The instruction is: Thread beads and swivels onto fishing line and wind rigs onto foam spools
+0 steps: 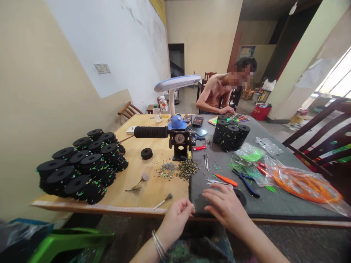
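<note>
My left hand, with bangles at the wrist, is at the table's front edge. Its thumb and fingers are pinched together, and whatever sits between them is too small to make out. Over the dark grey mat my right hand reaches with fingers spread, holding nothing I can see. Partly hidden behind it lies a black foam spool. Just beyond its fingertips are scissors and an orange-handled tool. A small brush-like piece lies left of my hands.
Stacked black foam spools fill the table's left; more spools stand back right. A black hand-crank device stands centrally before a blue-white lamp. Loose beads, pliers and bagged orange tubing lie around. A person sits opposite.
</note>
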The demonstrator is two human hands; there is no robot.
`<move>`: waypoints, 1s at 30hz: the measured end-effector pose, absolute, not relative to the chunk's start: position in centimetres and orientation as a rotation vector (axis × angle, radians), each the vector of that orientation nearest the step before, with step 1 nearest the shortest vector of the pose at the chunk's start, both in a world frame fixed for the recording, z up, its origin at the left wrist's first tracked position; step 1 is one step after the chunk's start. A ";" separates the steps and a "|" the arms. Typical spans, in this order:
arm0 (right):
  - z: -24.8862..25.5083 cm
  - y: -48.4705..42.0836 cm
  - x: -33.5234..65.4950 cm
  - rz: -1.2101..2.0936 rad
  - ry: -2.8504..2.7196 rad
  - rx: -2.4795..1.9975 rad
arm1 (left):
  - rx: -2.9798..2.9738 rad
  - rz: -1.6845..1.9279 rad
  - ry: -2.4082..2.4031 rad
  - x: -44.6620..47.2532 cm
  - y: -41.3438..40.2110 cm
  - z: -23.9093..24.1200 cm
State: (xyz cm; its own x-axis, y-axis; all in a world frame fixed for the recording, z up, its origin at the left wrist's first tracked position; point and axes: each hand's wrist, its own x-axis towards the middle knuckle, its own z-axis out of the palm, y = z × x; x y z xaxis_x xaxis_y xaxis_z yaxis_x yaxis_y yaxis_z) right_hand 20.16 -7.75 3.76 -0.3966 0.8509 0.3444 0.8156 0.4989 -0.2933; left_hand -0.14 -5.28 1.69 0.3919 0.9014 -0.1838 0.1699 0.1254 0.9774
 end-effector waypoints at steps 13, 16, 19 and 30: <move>3.6 -7.0 17.5 0.363 -2.409 -1.233 | 1.529 0.701 1.038 -0.5 -5.6 1.9; 3.3 -7.0 18.6 0.249 -2.461 -1.350 | 1.548 0.698 1.059 -1.1 -5.5 1.9; 3.1 -6.9 20.1 0.146 -2.479 -1.440 | 1.532 0.694 1.084 -1.7 -5.2 1.7; 2.1 -6.6 21.8 -0.209 -2.530 -1.471 | 1.533 0.496 1.116 -3.0 -6.5 1.6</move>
State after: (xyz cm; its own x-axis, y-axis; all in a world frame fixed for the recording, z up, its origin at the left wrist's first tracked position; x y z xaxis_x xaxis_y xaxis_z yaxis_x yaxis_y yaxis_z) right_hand 21.85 -6.61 2.11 -0.4810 0.8408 0.2484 0.8702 0.4924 0.0181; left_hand -3.04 -6.55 1.58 0.4647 0.8484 -0.2536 0.3803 0.0674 0.9224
